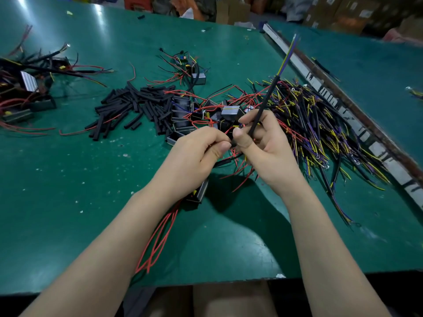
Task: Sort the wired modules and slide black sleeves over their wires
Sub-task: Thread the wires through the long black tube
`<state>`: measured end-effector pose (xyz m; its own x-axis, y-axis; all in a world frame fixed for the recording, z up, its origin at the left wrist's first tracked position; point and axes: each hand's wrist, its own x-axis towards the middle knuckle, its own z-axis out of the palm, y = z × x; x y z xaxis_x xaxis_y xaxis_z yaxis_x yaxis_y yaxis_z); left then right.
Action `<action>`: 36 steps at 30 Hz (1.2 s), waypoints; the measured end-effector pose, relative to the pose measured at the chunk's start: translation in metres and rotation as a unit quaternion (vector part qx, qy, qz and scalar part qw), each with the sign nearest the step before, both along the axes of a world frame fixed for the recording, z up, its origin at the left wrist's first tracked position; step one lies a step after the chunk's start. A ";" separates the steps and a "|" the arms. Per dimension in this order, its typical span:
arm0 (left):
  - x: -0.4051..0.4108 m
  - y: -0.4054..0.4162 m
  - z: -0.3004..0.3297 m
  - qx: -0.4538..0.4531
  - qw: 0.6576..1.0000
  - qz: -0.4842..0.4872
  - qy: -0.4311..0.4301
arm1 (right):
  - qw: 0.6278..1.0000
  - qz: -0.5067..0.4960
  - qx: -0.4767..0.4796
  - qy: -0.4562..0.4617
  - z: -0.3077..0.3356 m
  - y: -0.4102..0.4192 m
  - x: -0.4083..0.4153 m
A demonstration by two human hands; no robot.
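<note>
My right hand (266,147) pinches a long black sleeve (265,104) that stands up and away from me, with yellow and purple wires (288,51) sticking out of its top. My left hand (199,149) pinches red and black wires right beside my right thumb. A metal module (198,192) hangs under my left wrist, its red wires (158,243) trailing toward the table's near edge. More grey modules (183,115) lie heaped just beyond my hands. Loose black sleeves (135,106) lie in a pile to the left of them.
A big tangle of yellow, purple and black wires (320,124) spreads to the right. Sleeved modules (27,88) lie at the far left. One module with wires (196,76) sits further back. A taped seam (343,110) divides the green table (68,179).
</note>
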<state>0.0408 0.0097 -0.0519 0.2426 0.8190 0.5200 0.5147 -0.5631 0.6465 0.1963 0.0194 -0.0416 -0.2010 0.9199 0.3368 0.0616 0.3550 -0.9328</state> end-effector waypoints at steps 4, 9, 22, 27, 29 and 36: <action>0.001 -0.001 -0.003 0.005 1.000 0.026 0.007 | 1.000 -0.002 0.014 -0.009 -0.001 0.000 0.001; 0.002 -0.002 -0.002 0.007 0.999 0.035 0.034 | 1.000 -0.005 0.008 -0.016 0.000 -0.001 0.001; -0.004 0.001 0.000 -0.012 0.995 0.086 -0.043 | 0.997 -0.030 -0.022 0.069 0.005 -0.001 -0.001; -0.004 0.000 0.002 0.024 0.997 0.071 -0.015 | 0.998 -0.036 0.011 0.042 0.003 -0.002 0.000; -0.005 0.000 0.001 0.037 0.997 0.072 -0.011 | 0.999 -0.023 0.023 0.031 0.003 -0.002 0.001; -0.004 -0.002 0.002 0.062 0.996 0.059 0.005 | 0.998 -0.035 0.047 0.017 0.002 -0.002 0.002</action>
